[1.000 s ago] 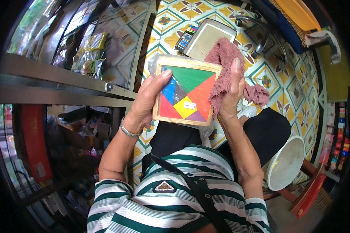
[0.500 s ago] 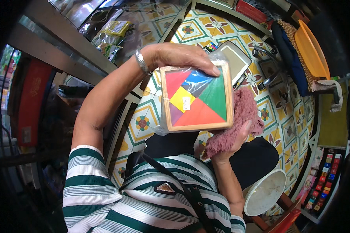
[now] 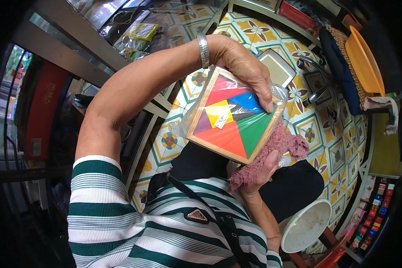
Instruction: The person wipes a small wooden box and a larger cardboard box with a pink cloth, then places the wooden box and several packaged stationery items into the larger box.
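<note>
"Left grip (image 3: 244, 67), how placed?"
"Head view: pinching the wrapped puzzle (image 3: 221, 138) at its upper edge, thumb on its face, between both hands."
"Right grip (image 3: 260, 175)?"
"Curled round pink cloth (image 3: 277, 139). Best press softly, keeping the plastic wrap (image 3: 279, 93) smooth."

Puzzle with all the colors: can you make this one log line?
left hand: grips plastic-wrapped puzzle | right hand: holds pink cloth beside puzzle | yellow piece: white sticker on it
</note>
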Motion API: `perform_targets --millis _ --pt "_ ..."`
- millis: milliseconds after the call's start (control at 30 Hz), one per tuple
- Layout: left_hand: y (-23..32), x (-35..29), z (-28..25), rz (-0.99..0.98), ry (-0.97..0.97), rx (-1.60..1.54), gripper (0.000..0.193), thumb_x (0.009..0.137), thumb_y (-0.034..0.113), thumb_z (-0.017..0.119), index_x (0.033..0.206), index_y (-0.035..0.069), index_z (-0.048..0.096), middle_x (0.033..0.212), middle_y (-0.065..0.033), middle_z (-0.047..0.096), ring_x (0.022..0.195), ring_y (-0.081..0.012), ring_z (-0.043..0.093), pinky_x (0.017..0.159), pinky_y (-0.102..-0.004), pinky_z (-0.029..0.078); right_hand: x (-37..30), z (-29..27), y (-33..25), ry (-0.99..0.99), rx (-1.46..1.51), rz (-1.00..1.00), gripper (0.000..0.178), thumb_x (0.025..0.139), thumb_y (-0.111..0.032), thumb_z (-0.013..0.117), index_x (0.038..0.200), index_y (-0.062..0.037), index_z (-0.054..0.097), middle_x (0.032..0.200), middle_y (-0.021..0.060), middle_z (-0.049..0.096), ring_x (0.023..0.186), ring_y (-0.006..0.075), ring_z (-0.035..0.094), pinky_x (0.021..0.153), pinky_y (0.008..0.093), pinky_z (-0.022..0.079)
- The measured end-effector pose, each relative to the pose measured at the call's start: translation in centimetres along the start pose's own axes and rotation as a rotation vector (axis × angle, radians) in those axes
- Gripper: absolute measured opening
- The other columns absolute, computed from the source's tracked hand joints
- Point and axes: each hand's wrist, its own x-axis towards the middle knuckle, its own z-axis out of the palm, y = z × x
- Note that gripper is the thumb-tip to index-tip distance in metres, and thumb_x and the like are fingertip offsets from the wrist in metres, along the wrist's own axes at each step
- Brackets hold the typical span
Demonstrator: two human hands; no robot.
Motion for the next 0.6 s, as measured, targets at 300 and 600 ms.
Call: perform_targets --millis 300,600 --pt "-0.21 0.84 -0.37 -0.002 -0.027 0.000 0.050 0.089 0.038 0.071 0.111 -0.006 0.062 0.091 -0.0123 0.074 0.071 -0.0141 0.073 0.061 -0.0248 0.062 0.13 -0.32 0.31 0.008 -0.005 0.005 0.059 0.100 -0.037 0.043 0.140 0.0054 0.038 0.131 0.0170 0.051 0.120 0.0264 0.052 0.105 0.0400 0.038" --pt "0.32 0.24 -0.01 0.007 0.008 0.020 0.054 0.088 0.042 0.071 0.113 -0.006 0.061 0.095 -0.0135 0.074 0.074 -0.0155 0.074 0.063 -0.0253 0.062 0.79 -0.67 -0.09 -0.031 -0.005 0.038 0.057 0.102 -0.037 0.040 0.141 0.0057 0.038 0.133 0.0160 0.050 0.123 0.0261 0.049 0.108 0.0401 0.035"
